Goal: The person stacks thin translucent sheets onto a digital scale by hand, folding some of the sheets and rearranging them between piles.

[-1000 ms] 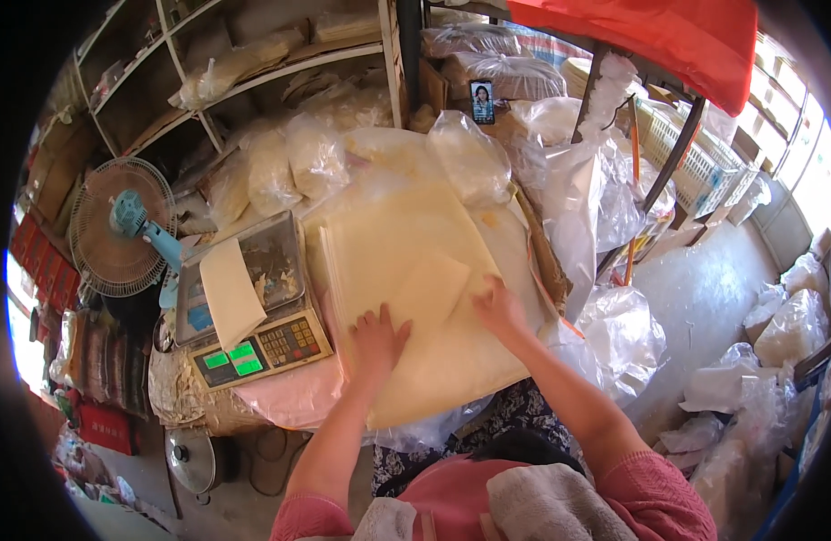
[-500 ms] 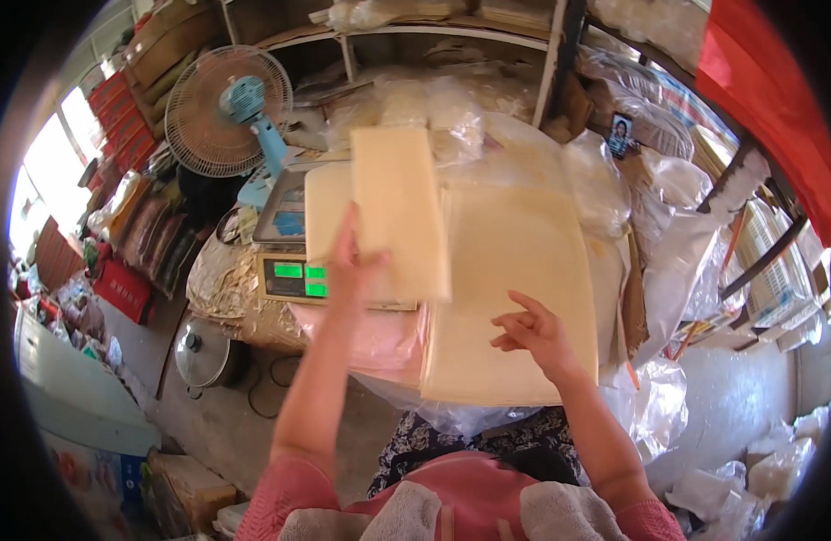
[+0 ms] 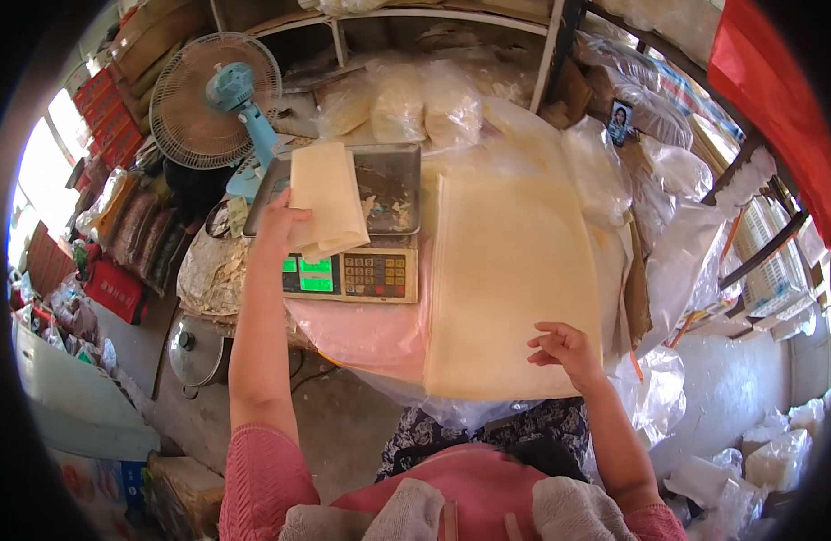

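Observation:
My left hand [image 3: 278,224] grips the left edge of a folded bundle of thin cream sheets [image 3: 330,194], fingers on top. The bundle covers the left part of the metal tray [image 3: 408,180] of a digital scale [image 3: 403,278]; whether it rests on the tray or hangs just above, I cannot tell. Small pale scraps lie in the tray's uncovered right part. Over the near right corner of a large stack of cream sheets [image 3: 510,270], my right hand [image 3: 569,353] holds nothing, its fingers loosely bent and apart.
A blue fan [image 3: 230,86] stands behind the scale at the left. Filled clear plastic bags [image 3: 453,104] sit at the table's back. Pink plastic [image 3: 366,334] lies in front of the scale. A lidded pot [image 3: 197,353] is at lower left, and a phone [image 3: 619,122] stands at right.
My left hand has moved left with the cream sheets, and their wider part no longer spreads over the tray, whose right side now shows. My right hand has shifted slightly right and down.

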Available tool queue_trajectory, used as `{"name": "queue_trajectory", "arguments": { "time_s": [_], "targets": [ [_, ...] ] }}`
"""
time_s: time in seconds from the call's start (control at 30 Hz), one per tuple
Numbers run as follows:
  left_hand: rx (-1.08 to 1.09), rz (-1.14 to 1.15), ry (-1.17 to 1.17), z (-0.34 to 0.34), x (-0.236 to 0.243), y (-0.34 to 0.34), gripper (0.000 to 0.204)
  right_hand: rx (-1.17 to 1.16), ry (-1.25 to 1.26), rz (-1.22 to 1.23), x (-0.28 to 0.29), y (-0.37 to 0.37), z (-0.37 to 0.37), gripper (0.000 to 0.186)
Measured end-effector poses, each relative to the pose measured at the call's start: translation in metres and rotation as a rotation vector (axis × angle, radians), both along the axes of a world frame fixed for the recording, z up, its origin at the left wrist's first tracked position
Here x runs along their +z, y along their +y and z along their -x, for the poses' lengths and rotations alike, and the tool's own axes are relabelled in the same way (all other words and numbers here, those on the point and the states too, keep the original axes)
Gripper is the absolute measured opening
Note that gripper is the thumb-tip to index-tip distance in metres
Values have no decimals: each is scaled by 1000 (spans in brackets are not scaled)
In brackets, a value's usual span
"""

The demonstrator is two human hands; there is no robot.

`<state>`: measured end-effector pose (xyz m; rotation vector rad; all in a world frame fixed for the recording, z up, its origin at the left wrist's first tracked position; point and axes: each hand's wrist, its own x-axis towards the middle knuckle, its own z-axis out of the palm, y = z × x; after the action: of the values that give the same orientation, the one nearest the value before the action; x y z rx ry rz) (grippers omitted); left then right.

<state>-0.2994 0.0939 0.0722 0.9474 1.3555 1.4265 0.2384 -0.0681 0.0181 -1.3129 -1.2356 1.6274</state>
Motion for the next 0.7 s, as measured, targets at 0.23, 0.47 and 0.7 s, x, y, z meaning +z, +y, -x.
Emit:
{"name": "queue_trajectory", "arguments": {
  "time_s": [0.23,0.47,0.7],
  "targets": [
    [-38,-23,162,27,-25,18,79,2,-2,-20,-5,-3,7,30],
    [68,103,430,-2,-17,17,67,180,-413,-415,-11,-14,36,24],
    [360,-430,1091,-95,2,-51,60,473,-736,-1028,-34,-23,74,10]
  ]
}}
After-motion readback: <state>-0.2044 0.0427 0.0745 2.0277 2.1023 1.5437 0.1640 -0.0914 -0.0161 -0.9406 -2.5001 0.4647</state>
